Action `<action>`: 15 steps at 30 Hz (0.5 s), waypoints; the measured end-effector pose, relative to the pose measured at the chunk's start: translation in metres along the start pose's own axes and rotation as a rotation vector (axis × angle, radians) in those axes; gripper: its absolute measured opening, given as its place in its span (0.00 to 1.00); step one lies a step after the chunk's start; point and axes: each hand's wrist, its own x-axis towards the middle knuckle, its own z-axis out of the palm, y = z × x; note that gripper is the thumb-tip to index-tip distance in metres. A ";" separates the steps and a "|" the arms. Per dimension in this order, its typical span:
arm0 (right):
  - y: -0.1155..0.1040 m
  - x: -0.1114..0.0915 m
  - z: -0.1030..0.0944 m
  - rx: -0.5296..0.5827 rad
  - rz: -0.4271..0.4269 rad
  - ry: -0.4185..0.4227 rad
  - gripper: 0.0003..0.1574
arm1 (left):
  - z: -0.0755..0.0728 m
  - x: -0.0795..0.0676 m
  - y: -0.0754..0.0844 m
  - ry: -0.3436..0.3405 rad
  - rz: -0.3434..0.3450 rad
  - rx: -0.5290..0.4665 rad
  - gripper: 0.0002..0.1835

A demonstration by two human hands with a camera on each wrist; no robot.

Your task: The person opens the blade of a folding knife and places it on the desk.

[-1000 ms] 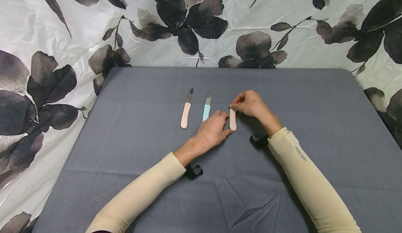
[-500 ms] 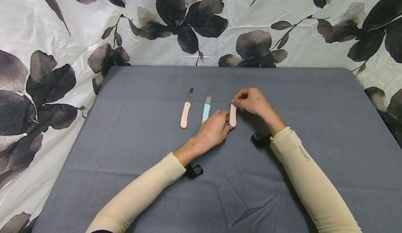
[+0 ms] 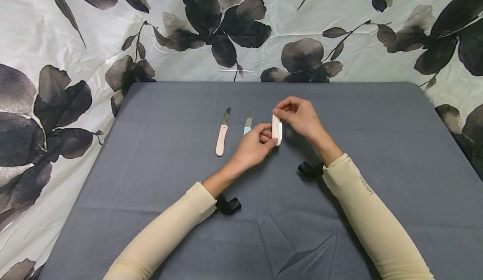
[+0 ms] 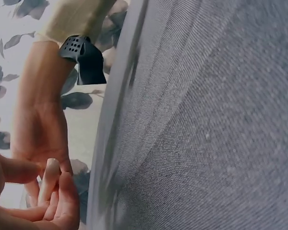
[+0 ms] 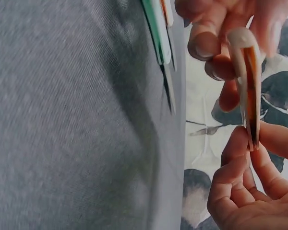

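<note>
A folded pocket knife with a pale pink handle (image 3: pixel 277 130) is held between both hands, raised off the grey cloth. My left hand (image 3: pixel 250 146) grips its lower end between thumb and fingers. At the upper end, my right hand (image 3: pixel 302 118) pinches it with thumb and fingertips. The right wrist view shows the slotted edge of the folded knife (image 5: pixel 237 50), with the blade apparently tucked inside. Left of the hands lie two unfolded knives, one with a pink handle (image 3: pixel 221 141) and one with a light blue handle (image 3: pixel 247 130), partly hidden by the left hand.
Grey cloth covers the table (image 3: pixel 151 154), creased near the front. Behind and beside it hangs a white sheet with dark flowers (image 3: pixel 211 16). Black straps (image 3: pixel 228 205) sit at both wrists, below pale sleeves.
Both hands have lifted the folded knife off the cloth and turned it, so a different, brighter side faces up. The left fingers have closed around its lower end. The unfolded knives stay put.
</note>
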 end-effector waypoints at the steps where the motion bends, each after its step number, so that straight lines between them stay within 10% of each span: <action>1: -0.001 -0.001 0.001 0.002 -0.001 0.004 0.12 | -0.001 0.000 -0.001 0.007 -0.003 -0.035 0.25; 15: -0.007 -0.006 0.008 0.015 -0.002 -0.022 0.15 | -0.009 0.000 -0.005 0.018 -0.056 -0.261 0.21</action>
